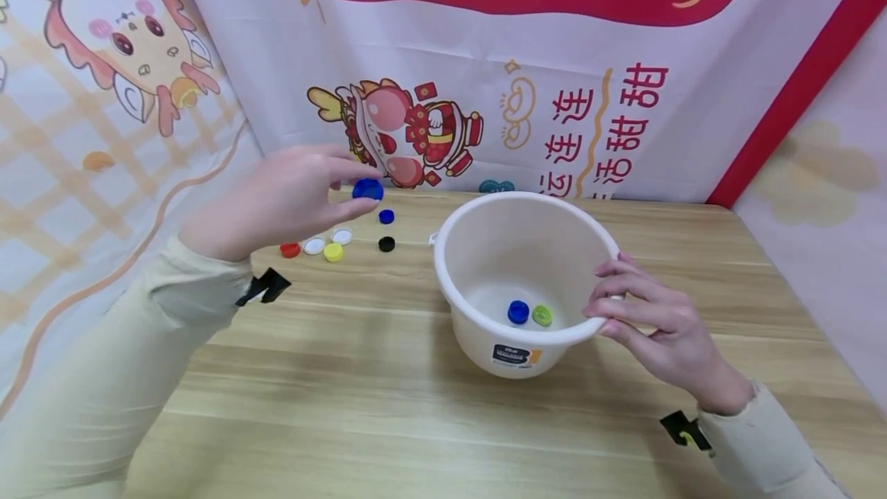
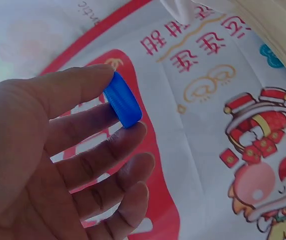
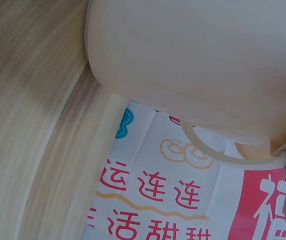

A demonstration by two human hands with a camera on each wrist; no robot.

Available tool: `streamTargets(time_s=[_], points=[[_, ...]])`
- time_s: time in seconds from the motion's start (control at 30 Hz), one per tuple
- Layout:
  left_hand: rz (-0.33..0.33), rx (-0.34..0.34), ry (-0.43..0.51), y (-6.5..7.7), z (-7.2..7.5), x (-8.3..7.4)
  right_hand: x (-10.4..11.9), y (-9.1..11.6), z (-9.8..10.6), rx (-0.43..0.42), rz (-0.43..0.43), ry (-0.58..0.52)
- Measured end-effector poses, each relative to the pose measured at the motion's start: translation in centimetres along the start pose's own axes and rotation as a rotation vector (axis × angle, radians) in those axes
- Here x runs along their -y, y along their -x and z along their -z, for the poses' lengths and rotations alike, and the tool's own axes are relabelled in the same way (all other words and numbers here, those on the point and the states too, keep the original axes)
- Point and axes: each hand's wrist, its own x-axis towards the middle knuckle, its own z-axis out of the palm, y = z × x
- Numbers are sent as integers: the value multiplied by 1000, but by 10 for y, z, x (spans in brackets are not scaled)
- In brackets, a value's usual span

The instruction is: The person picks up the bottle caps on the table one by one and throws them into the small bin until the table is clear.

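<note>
My left hand (image 1: 291, 195) pinches a blue bottle cap (image 1: 368, 189) between thumb and fingers, above the table's far left part. In the left wrist view the ribbed side of that cap (image 2: 123, 101) shows at the fingertips. My right hand (image 1: 654, 322) grips the right rim of a cream-coloured bucket (image 1: 478, 326), which is tilted toward me. Inside, a blue cap (image 1: 518, 312) and a green cap (image 1: 542, 316) lie on the bottom. The right wrist view shows the bucket's outer wall (image 3: 193, 60) and its handle (image 3: 218, 156), with little of the hand visible.
Left of the bucket, on the wooden table (image 1: 333, 406), lie a small blue cap (image 1: 386, 216), a black cap (image 1: 386, 244), a yellow cap (image 1: 333, 252), a red cap (image 1: 289, 250) and two white caps (image 1: 315, 246). A printed cloth (image 1: 277, 83) hangs behind the table.
</note>
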Motion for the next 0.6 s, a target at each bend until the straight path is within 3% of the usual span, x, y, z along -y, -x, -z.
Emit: streamTargets(time_s=[0.6], points=[[-226, 99, 58, -46, -1, -68, -1, 0, 1, -8, 10, -39]])
